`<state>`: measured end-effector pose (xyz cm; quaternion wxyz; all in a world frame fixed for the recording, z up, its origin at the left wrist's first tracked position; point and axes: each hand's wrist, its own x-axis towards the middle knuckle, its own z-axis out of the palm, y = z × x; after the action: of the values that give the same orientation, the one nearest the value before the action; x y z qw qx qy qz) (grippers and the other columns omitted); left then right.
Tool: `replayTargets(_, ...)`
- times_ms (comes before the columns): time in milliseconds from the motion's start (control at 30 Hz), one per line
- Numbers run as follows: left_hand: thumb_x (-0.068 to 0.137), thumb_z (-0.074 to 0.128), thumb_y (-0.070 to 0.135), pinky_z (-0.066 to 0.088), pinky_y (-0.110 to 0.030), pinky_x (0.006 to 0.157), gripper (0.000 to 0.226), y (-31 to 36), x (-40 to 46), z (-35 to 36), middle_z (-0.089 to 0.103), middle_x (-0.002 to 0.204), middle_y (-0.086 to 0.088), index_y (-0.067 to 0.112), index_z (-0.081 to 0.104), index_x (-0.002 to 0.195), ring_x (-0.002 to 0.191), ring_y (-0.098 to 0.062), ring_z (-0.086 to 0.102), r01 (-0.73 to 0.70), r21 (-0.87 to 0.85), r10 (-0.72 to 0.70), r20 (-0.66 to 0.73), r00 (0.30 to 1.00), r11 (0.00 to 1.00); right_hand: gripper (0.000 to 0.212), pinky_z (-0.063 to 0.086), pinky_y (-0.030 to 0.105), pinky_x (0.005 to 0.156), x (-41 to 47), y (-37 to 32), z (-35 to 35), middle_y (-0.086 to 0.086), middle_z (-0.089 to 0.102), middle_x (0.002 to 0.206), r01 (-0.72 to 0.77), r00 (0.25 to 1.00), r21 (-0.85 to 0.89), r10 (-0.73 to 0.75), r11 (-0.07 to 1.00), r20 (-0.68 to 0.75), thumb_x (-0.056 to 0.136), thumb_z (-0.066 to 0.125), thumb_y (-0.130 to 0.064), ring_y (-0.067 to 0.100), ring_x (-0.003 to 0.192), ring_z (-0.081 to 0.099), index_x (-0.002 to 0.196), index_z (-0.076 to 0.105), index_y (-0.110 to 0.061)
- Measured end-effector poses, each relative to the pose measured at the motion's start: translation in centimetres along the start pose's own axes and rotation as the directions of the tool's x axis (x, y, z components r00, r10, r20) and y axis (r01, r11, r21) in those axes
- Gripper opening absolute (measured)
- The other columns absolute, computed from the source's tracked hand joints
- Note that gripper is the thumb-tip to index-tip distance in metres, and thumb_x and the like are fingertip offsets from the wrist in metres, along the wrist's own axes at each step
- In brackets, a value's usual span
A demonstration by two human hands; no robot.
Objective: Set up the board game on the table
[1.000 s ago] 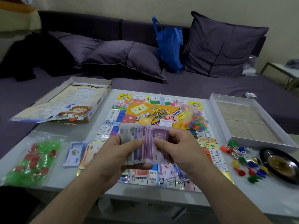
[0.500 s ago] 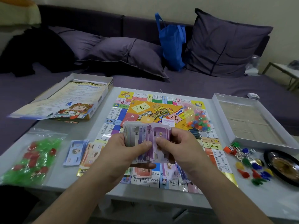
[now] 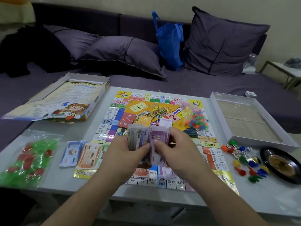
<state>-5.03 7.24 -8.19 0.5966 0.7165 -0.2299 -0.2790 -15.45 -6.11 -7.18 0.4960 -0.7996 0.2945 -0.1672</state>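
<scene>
Two hands: both hold one fan of paper play money [image 3: 146, 139] above the near middle of the game board [image 3: 114, 118]
Left hand [image 3: 128, 154]: grip closed round the grey-green notes of the fan, thumb lying across their face
Right hand [image 3: 177, 150]: grip pinching the purple notes at the right of the fan, thumb on front, fingers curled behind
Game board: lies flat and unfolded on the white bench [image 3: 68, 180], its near edge close to the bench's near edge
Card decks: a red deck [image 3: 126, 119] and an orange deck [image 3: 143, 120] lie on the board's centre, just beyond the fan
Bag of small pegs [image 3: 194, 116]: clear, filled with mixed colours, resting on the board's right part
Sorted notes: a blue pile [image 3: 71, 152] and an orange pile [image 3: 88, 155] side by side on the bench, left of the board, the orange one overlapping its corner
Bag of houses [image 3: 31, 159]: clear, green and red pieces, at the bench's left edge
Box lid [image 3: 99, 95]: far left, a printed rules sheet [image 3: 53, 103] lying over it
Box tray [image 3: 228, 134]: white, at the right, beside the board
Pawns [image 3: 244, 162]: loose, red, blue, yellow and green, with dice among them, right of the board
Roulette wheel [image 3: 280, 163]: black, just right of the pawns
Behind the bench: purple sofa [image 3: 195, 82] with cushions and a blue bag [image 3: 169, 41]
</scene>
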Motion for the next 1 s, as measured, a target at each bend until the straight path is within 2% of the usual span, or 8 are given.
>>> replayTargets(167,0.096,0.071,0.015,0.059,-0.020,0.056,0.007,-0.1,0.4,0.1,0.080,0.080,0.002,0.019,0.074,0.102,0.072,-0.013,0.078,0.025,-0.005,-0.025,-0.028,0.999,1.000,0.009,0.045,0.021,0.051,0.4,0.6,-2.4,-0.002,0.069,0.072,-0.042,0.999,0.033,0.042,0.999,-0.006,0.103,0.063,-0.016,-0.001,0.051,0.059,0.096,0.069,-0.019)
replayTargets(300,0.093,0.076,0.020,0.065,-0.052,0.077,0.016,-0.3,1.2,-0.5,0.081,0.095,-0.003,0.020,0.074,0.109,0.083,-0.025,0.080,0.094,-0.081,-0.102,-0.100,0.990,0.992,0.011,0.049,0.023,0.059,1.4,1.8,-4.4,-0.004,0.076,0.085,-0.083,0.987,-0.037,0.077,0.996,-0.139,0.100,0.070,-0.017,0.008,0.073,0.072,0.103,0.064,-0.026)
replayTargets(433,0.093,0.076,0.016,0.066,-0.048,0.071,0.021,-0.4,1.4,-0.5,0.080,0.099,-0.008,0.017,0.071,0.113,0.077,-0.027,0.080,0.128,-0.142,-0.142,-0.093,0.985,0.982,0.024,0.049,0.019,0.048,1.6,2.9,-3.7,-0.005,0.067,0.077,-0.173,0.984,-0.199,0.164,0.965,-0.065,0.099,0.071,-0.019,0.000,0.063,0.067,0.116,0.055,-0.026)
replayTargets(567,0.092,0.077,0.021,0.066,-0.045,0.074,0.022,-0.5,1.3,-0.3,0.081,0.096,-0.001,0.023,0.073,0.114,0.083,-0.023,0.080,0.126,-0.105,-0.135,-0.077,0.988,0.986,0.028,0.059,0.025,0.054,1.4,3.6,-1.3,-0.005,0.072,0.093,-0.194,0.975,-0.345,0.218,0.918,0.032,0.102,0.067,-0.019,0.007,0.076,0.072,0.122,0.051,-0.029)
replayTargets(700,0.093,0.075,0.014,0.061,-0.027,0.053,0.018,-0.4,0.9,-0.2,0.081,0.093,-0.003,0.018,0.072,0.111,0.075,-0.021,0.080,0.147,-0.163,-0.157,-0.053,0.986,0.976,0.035,0.058,0.036,0.084,1.0,5.0,0.8,-0.004,0.062,0.118,-0.060,0.995,-0.673,0.102,0.737,0.022,0.099,0.069,-0.027,0.014,0.100,0.061,0.128,0.050,-0.026)
replayTargets(800,0.093,0.075,0.013,0.056,-0.021,0.047,0.017,-0.3,0.8,-0.2,0.080,0.089,-0.002,0.018,0.071,0.108,0.070,-0.017,0.079,0.149,-0.160,-0.160,-0.059,0.985,0.976,0.054,0.053,0.032,0.094,0.8,4.8,1.2,-0.002,0.045,0.140,-0.025,0.999,-0.736,0.038,0.676,0.001,0.096,0.070,-0.029,0.017,0.124,0.049,0.142,0.044,-0.023)
replayTargets(900,0.092,0.077,0.017,0.062,-0.029,0.055,0.020,-0.2,0.8,-0.4,0.081,0.093,-0.004,0.016,0.073,0.111,0.075,-0.020,0.080,0.167,-0.150,-0.173,-0.034,0.984,0.975,0.045,0.054,0.031,0.091,0.8,3.6,0.8,-0.005,0.046,0.134,-0.039,0.999,-0.636,0.014,0.771,-0.044,0.097,0.066,-0.014,0.014,0.122,0.052,0.136,0.048,-0.025)
replayTargets(1000,0.088,0.079,0.017,0.063,-0.030,0.057,0.021,0.1,0.6,-0.5,0.081,0.094,-0.008,0.015,0.075,0.109,0.078,-0.022,0.080,0.185,-0.162,-0.183,0.028,0.983,0.969,0.015,0.056,0.024,0.067,0.8,2.3,-0.3,-0.007,0.066,0.099,-0.049,0.997,-0.104,0.043,0.993,-0.058,0.100,0.061,-0.008,0.007,0.081,0.063,0.103,0.066,-0.022)
